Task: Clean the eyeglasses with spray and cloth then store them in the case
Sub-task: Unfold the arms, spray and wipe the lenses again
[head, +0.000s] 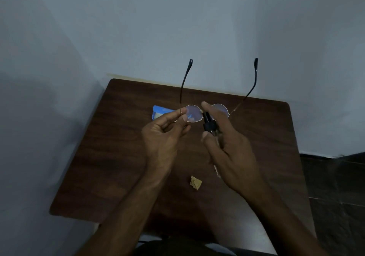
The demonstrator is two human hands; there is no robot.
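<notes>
While my left hand (166, 131) pinches the glasses (194, 113) by one corner and my right hand (231, 145) grips the spray bottle (207, 120) beside them, overspray could make that pinch slip.

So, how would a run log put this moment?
step: spray | left hand: pinches eyeglasses | right hand: grips spray bottle | cloth, case: on table

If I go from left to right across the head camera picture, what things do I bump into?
First the blue case → crumpled tan cloth → right hand gripping the spray bottle. The left hand and eyeglasses overlap these, so they are skipped.
</notes>
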